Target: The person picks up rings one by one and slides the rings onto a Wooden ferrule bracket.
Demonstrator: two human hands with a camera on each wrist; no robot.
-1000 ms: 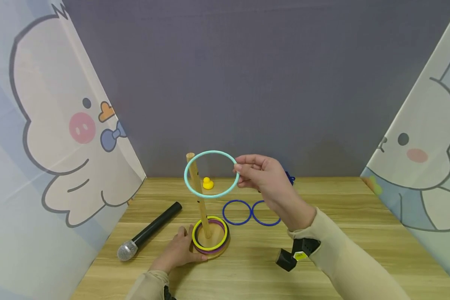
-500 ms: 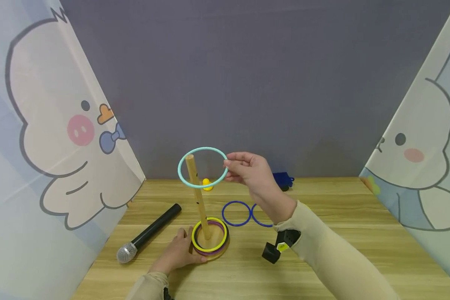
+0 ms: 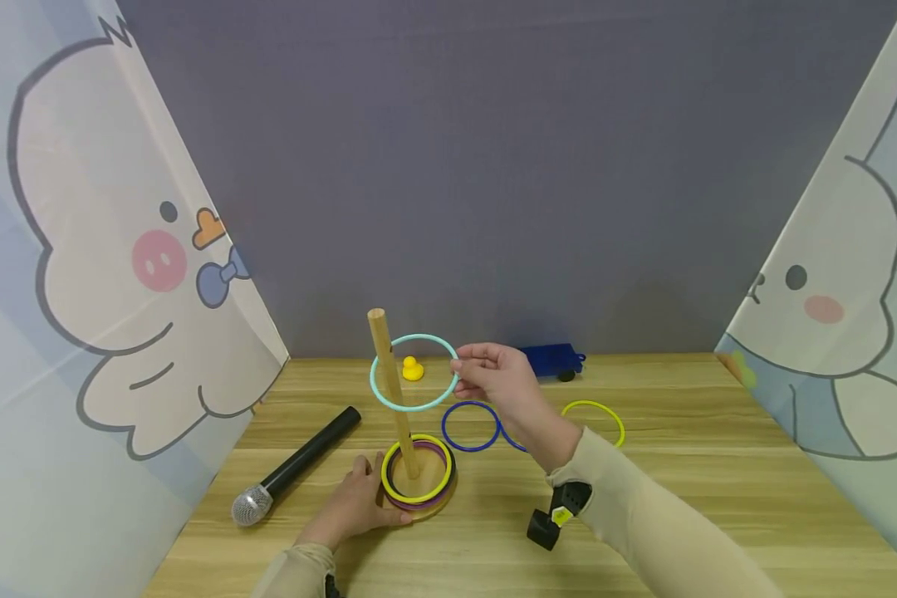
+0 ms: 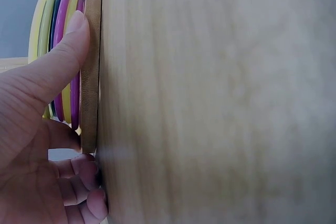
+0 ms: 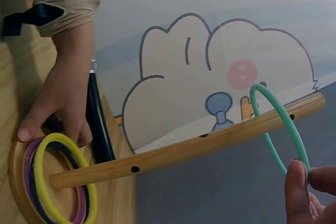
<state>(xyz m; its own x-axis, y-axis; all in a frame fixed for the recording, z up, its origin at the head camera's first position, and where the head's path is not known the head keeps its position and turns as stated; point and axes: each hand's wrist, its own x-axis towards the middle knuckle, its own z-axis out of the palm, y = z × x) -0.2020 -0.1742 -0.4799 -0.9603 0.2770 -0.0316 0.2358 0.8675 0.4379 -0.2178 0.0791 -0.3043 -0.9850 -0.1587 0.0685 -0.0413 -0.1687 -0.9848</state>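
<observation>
Across the wooden table [image 3: 688, 498], between the two cartoon-printed side panels, the things were laid out near its middle and toward its left and far edges. Toward the left edge a black microphone [image 3: 296, 464] was lying aslant, its grille end nearer the front. At the middle, a round wooden base [image 3: 419, 504] was stood with its upright wooden peg [image 3: 392, 390], whose long axis was vertical, and yellow and purple rings [image 3: 417, 470] were stacked on the base. That base was held at its left rim by the left hand [image 3: 353, 502], the thumb pressed on the edge. Behind and to the right, blue rings [image 3: 471, 425] and a yellow ring [image 3: 593, 422] were lying flat; at the far edge a blue toy car [image 3: 555, 361] and a small yellow duck [image 3: 413, 369] were set.

The teal ring [image 3: 414, 372] was pinched at its right rim by the fingertips of the right hand [image 3: 499, 382], which was clearly the nearer hand to it. It was already threaded over the peg, below the top and well above the stack, tilted, with the peg close to its left rim.
</observation>
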